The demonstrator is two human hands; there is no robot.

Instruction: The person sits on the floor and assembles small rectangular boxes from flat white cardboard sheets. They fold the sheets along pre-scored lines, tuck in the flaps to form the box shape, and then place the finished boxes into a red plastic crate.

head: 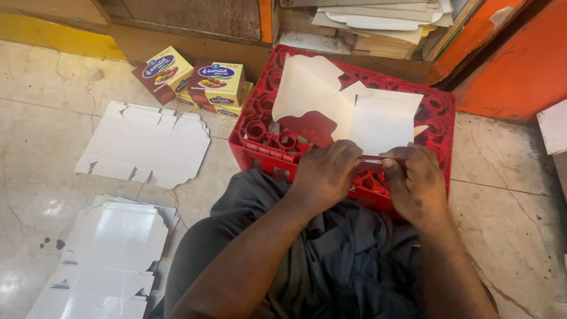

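A flat white cardboard box blank [378, 121] lies on top of an upturned red plastic crate [260, 145]. My left hand [325, 174] and my right hand [416, 183] both pinch its near edge, folding a narrow flap between fingers and thumbs. Another white blank with a maroon printed side [307, 97] rests further back on the crate. My knees in dark grey cloth [331, 260] sit just below the crate.
Stacks of flat white blanks lie on the stone floor at left [144, 145] and lower left [109, 260]. Several finished maroon-and-yellow boxes [195, 82] stand by the wooden base behind. Paper piles [384, 23] fill the shelf above; an orange wall [520, 59] stands right.
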